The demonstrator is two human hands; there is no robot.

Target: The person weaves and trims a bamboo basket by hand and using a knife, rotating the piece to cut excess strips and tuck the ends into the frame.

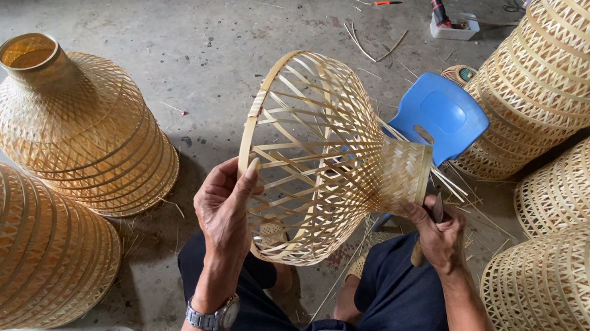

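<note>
Head view: a half-woven bamboo shade (318,157) is held on its side over the lap, long axis left-right, wide rim toward the left, narrow neck toward the right. Left hand (226,210) is clamped on the rim. Right hand (436,233) is closed round a knife (433,215) just under the neck, so it sits nearer the loose strip ends. Finished shades (82,126) are stood on the concrete floor (222,25) around; blue stool (438,114) behind.

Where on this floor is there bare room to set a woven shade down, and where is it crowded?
Bare concrete floor lies open between the standing shade, the held frame and the far tools. The right side is crowded with stacked shades around the blue stool.
</note>
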